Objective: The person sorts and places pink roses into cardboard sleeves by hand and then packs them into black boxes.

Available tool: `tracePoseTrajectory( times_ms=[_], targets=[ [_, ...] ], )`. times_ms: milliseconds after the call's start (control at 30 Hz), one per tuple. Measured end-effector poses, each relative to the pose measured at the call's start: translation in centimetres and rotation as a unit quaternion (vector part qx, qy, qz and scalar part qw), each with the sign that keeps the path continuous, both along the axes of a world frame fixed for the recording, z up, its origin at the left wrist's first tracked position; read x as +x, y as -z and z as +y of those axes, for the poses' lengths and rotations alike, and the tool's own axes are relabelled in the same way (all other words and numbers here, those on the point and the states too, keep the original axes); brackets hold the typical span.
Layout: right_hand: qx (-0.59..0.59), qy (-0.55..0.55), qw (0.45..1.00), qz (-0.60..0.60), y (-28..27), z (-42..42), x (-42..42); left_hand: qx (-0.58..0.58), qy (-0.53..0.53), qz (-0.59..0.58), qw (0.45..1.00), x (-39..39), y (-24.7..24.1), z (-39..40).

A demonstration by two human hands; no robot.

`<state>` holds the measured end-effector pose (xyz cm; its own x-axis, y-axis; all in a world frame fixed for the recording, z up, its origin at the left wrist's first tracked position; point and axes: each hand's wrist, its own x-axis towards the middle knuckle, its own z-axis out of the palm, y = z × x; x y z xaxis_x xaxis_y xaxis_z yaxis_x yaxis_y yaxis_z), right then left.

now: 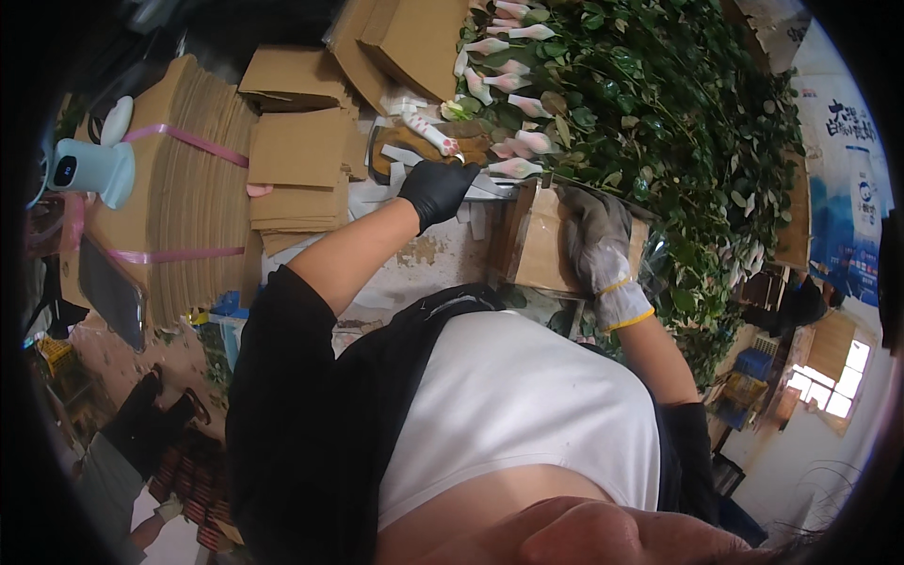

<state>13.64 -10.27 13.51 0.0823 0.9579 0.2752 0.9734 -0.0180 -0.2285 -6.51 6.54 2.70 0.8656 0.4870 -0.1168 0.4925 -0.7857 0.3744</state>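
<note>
My left hand point(439, 192), in a black glove, has its fingers curled beside a flat metal strip point(498, 189). Whether anything lies inside those fingers is hidden. Just beyond them a white cat-paw-shaped handle point(432, 133) with pink marks rests on a brown and yellow work glove point(402, 147). My right hand point(597, 229) wears a grey work glove with a yellow-edged cuff and grips a brown cardboard wrap point(544, 247) with clear film on it. Pale pink rose buds in white mesh sleeves point(519, 168) lie in a row past both hands.
Leafy rose stems point(650, 106) heap up at the right. Cut cardboard sheets point(296, 152) and a pink-strapped cardboard stack point(191, 183) stand left, with a light-blue device point(92, 169) and a phone point(109, 293). Another person point(120, 452) is at the lower left.
</note>
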Motion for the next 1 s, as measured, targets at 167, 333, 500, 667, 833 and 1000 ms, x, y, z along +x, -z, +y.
tracePoseTrajectory(
  times_ms=[167,333,500,667,833,1000],
  targets=[
    [0.007,0.011,1.0,-0.003,-0.3,0.0,-0.9,0.216,0.034,-0.116,0.969,-0.9,-0.3,0.3],
    [0.024,0.043,0.999,0.014,-0.1,-1.1,-0.3,-0.021,-0.155,-0.223,0.962,-4.6,-9.7,-2.3],
    [-0.046,-0.031,0.988,0.141,-0.9,-1.0,2.4,-0.59,-0.018,-0.329,0.737,1.6,-9.8,-7.7],
    [0.199,0.067,0.647,0.733,0.9,-5.9,10.6,-0.606,-0.04,-0.393,0.691,10.9,-4.0,-9.9],
    [0.176,0.171,0.914,0.323,-3.4,-11.1,11.3,-0.483,-0.088,-0.449,0.747,11.5,-3.7,-11.8],
    [-0.17,0.033,0.963,0.206,-7.5,-6.3,4.0,-0.104,0.176,-0.325,0.923,11.9,-4.2,-10.9]
  ],
)
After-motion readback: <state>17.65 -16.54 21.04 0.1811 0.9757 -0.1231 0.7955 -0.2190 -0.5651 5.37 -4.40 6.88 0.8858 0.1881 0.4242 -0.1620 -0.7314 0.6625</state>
